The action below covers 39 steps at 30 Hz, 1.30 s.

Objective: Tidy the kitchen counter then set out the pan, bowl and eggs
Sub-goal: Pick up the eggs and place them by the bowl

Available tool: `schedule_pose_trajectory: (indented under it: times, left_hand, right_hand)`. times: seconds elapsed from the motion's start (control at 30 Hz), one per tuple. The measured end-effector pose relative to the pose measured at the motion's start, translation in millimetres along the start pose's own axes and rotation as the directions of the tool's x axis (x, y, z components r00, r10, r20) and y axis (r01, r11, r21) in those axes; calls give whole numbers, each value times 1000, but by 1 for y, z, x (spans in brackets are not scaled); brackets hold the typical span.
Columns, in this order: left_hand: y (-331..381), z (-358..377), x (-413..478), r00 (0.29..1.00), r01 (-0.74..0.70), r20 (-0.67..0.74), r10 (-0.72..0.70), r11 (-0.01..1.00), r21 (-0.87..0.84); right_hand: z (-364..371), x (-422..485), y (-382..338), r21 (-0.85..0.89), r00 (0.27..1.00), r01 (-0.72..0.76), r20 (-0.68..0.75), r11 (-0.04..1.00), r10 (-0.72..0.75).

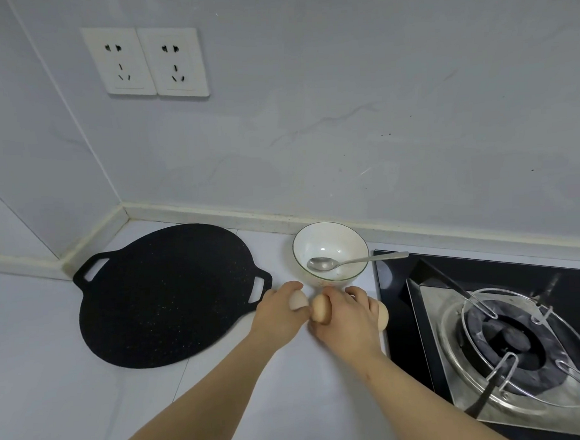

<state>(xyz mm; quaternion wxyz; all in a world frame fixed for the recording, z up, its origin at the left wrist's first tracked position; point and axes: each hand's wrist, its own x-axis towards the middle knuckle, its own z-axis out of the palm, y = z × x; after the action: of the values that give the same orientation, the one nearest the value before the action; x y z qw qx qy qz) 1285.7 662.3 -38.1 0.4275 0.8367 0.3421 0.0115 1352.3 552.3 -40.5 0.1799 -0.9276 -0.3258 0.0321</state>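
Only the head cam to go on here. My main worry is the eggs rolling or knocking together. The two hands are almost touching, so the pale egg (298,301) and the tan egg (320,311) are just beside each other and a small bump could crack a shell. The counter (91,411) is smooth too, so anything let go on its side could wander toward the hob (402,314).

The left hand (279,311) has its fingers curled over the pale egg, which pokes out past the fingertips toward the bowl (329,243). The right hand (348,320) grips the tan egg on its thumb side. A third egg (382,319) peeks out on its little-finger side, right by the hob edge, and I can't tell if it's held or just lying there.

The bowl, with a spoon (357,261) in it, sits just beyond both sets of fingertips. The pan (165,295) is just left of the left hand.
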Motion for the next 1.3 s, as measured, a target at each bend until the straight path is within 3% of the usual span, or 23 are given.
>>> schedule_pose_trajectory:
  times: [0.3,0.53,0.7,0.87,1.1,1.3]
  left_hand:
    - [3,-6,-8,1000,-22,8,21,1000,21]
    - [3,-27,-38,994,-75,-73,76,997,19]
    - [-15,-60,-80,979,-85,-185,87,996,21]
    - [-52,-100,-131,955,41,-295,-23,998,54]
    - [-134,-145,-227,839,215,-528,-132,972,98]
    - [-202,-158,-304,769,363,-600,-221,923,124]
  right_hand:
    - [-7,-5,-2,17,1000,-8,18,1000,8]
    - [-26,-27,-17,25,1000,9,-17,1000,-9]
    - [-34,-50,-56,110,991,133,19,985,-136]
    - [-23,-78,-117,231,953,265,85,936,-291]
    - [20,-133,-204,389,815,351,320,852,-482]
    - [58,-190,-256,451,566,452,522,770,-638]
